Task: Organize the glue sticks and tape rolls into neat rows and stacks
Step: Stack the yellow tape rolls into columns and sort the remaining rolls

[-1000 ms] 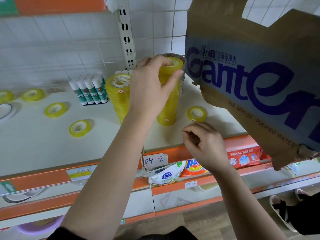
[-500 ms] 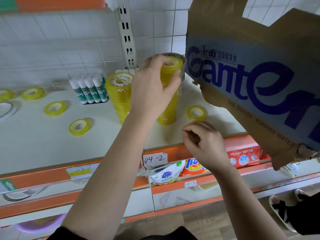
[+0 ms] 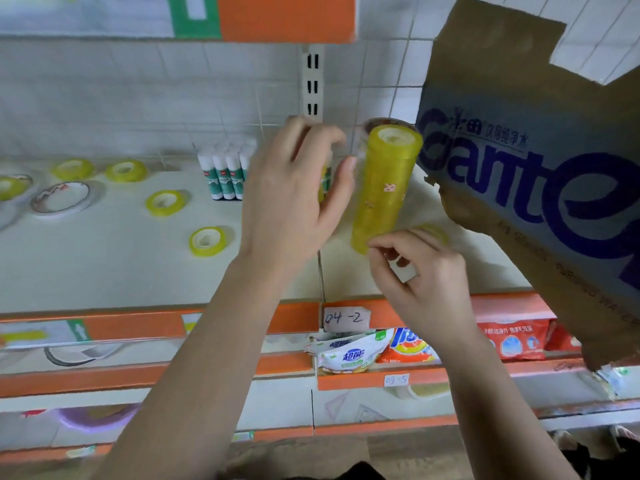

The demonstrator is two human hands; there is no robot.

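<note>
A tall stack of yellow tape rolls (image 3: 384, 188) stands on the white shelf (image 3: 104, 271). My left hand (image 3: 294, 202) hovers just left of it with relaxed fingers, holding nothing and covering most of a second yellow stack (image 3: 323, 183). At the tall stack's base my right hand (image 3: 419, 275) has its fingers curled, fingertips close to the bottom roll. Behind it peeks a loose yellow roll (image 3: 434, 232). Glue sticks (image 3: 225, 178) stand in a tight cluster at the back. More loose yellow rolls (image 3: 207, 240) (image 3: 164, 202) (image 3: 126, 170) lie to the left.
A torn cardboard box (image 3: 536, 168) hangs over the shelf's right side, close to the tall stack. A wide white tape roll (image 3: 62, 200) lies far left. A dark-rimmed roll (image 3: 377, 124) sits behind the stack. Detergent packs (image 3: 349, 355) fill the shelf below.
My left hand has let go of the tall stack's top and drawn back to the left. My right hand has risen from the shelf edge to the stack's base.
</note>
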